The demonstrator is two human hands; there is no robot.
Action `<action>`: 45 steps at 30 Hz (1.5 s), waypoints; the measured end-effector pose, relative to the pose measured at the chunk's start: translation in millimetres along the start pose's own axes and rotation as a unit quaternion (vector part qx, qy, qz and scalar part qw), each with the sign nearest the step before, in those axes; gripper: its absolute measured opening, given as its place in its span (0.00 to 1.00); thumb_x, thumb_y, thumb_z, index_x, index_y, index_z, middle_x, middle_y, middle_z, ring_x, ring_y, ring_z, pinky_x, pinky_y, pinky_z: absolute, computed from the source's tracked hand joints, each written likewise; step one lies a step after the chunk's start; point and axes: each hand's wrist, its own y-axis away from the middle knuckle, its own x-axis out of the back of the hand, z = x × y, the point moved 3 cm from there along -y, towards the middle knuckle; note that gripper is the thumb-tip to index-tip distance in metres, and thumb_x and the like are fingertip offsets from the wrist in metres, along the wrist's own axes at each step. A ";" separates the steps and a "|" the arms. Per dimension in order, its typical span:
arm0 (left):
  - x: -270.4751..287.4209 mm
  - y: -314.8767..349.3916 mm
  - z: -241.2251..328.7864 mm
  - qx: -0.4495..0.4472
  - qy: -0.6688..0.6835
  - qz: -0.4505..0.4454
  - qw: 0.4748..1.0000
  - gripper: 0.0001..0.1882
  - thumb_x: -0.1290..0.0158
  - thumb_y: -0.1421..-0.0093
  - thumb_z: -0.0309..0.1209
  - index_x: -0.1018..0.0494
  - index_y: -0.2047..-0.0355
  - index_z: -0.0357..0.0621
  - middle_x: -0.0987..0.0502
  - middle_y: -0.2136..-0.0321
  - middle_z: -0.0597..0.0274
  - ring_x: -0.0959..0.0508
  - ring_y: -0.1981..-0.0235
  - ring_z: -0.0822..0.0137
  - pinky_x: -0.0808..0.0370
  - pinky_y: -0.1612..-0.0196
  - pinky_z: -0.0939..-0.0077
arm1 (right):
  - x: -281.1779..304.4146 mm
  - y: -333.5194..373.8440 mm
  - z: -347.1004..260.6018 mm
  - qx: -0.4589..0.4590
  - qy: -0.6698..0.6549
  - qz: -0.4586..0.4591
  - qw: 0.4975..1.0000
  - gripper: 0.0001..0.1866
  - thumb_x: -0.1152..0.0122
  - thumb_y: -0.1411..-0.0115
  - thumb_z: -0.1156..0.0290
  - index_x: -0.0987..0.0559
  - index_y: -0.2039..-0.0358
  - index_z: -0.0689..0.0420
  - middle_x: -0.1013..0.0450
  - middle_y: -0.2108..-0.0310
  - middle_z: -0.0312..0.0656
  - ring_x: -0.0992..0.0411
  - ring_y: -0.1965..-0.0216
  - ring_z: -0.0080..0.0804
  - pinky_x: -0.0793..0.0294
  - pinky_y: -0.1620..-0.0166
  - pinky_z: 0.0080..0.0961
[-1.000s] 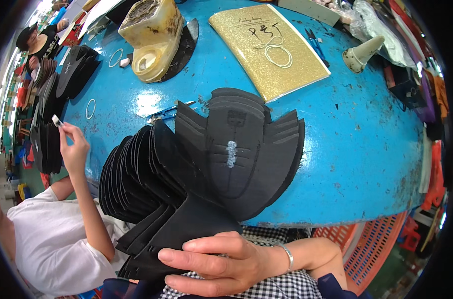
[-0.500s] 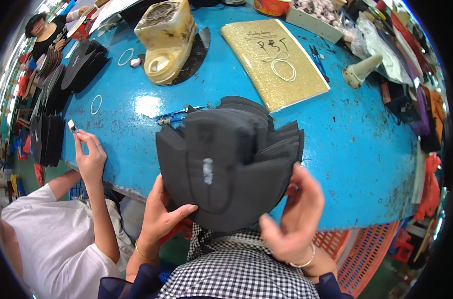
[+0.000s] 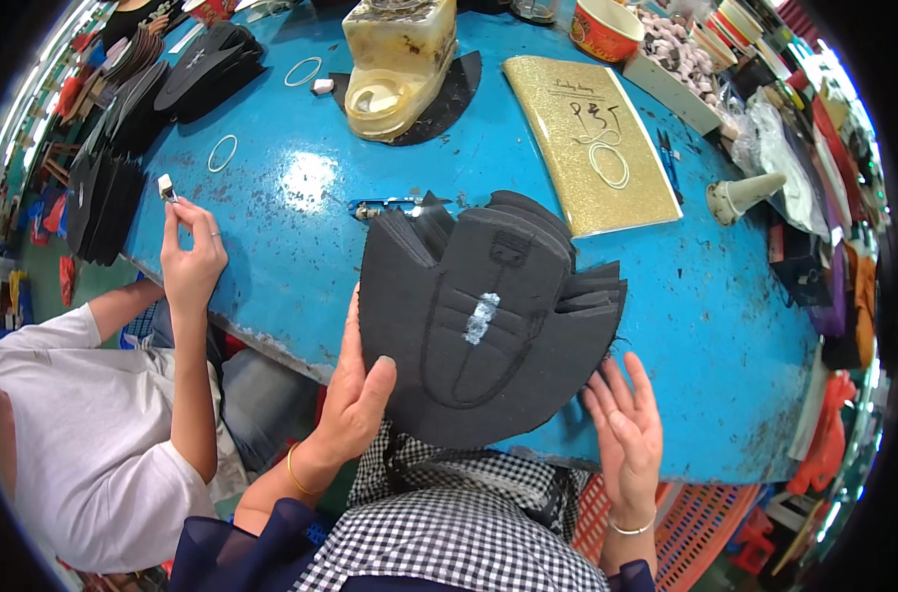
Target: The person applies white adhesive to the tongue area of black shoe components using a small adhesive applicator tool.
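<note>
A thick stack of black shoe-upper pieces point(image 3: 410, 345), cut from what looks like soft foam or fabric, is tilted up above the table's near edge. Stitched lines and a whitish patch mark its top piece, and the layers fan out at the far edge. My left hand point(image 3: 355, 400) grips the stack's left side, thumb on top and fingers partly hidden behind. At the lower right edge, my right hand point(image 3: 624, 424) is open, palm turned up and fingers apart. Its fingertips are at the stack's edge; whether they touch it is unclear.
A co-worker's hand point(image 3: 194, 252) at left pinches a small white-tipped item. Beyond the stack lie a blue-handled tool point(image 3: 375, 208), a stained glue container point(image 3: 395, 74) and a gold notebook point(image 3: 592, 148). More black pieces point(image 3: 104, 207) stand at the left. A grey cone point(image 3: 740, 197) lies right.
My right hand has moved down and outward from the stack's right side, its fingers now spread. The stack's top piece is turned more squarely toward me. The whole view has shifted.
</note>
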 end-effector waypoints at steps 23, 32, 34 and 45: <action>60.2 -1.5 -19.1 -0.157 -0.086 0.136 0.974 0.04 0.48 0.37 0.18 0.27 0.62 0.38 0.24 0.67 0.61 0.26 0.65 0.71 0.28 0.57 0.76 | 21.7 -20.0 -16.8 0.151 0.303 0.057 0.939 0.18 0.43 0.36 0.80 0.28 0.45 0.62 0.31 0.54 0.37 0.34 0.57 0.23 0.31 0.55 0.21; 59.0 -3.7 -25.4 -0.170 -0.173 0.173 0.955 0.05 0.44 0.41 0.17 0.26 0.70 0.40 0.25 0.75 0.64 0.29 0.70 0.68 0.31 0.63 0.75 | -105.6 -14.6 -40.5 0.424 0.630 -0.112 0.641 0.15 0.28 0.53 0.76 0.13 0.62 0.48 0.36 0.77 0.29 0.39 0.71 0.29 0.41 0.65 0.29; 58.8 -4.5 -24.1 -0.177 -0.171 0.172 0.954 0.05 0.44 0.42 0.17 0.26 0.70 0.40 0.24 0.75 0.64 0.29 0.70 0.67 0.31 0.62 0.74 | -110.6 -17.1 -33.9 0.425 0.639 -0.107 0.632 0.16 0.27 0.54 0.75 0.13 0.62 0.47 0.36 0.77 0.28 0.39 0.71 0.29 0.42 0.64 0.30; 57.9 -4.3 -21.0 -0.211 -0.224 0.154 0.939 0.07 0.42 0.45 0.17 0.26 0.70 0.42 0.22 0.73 0.64 0.27 0.70 0.64 0.30 0.58 0.69 | -118.6 -24.8 -24.7 0.429 0.657 -0.106 0.611 0.16 0.26 0.53 0.74 0.13 0.61 0.47 0.36 0.77 0.28 0.39 0.72 0.27 0.43 0.63 0.30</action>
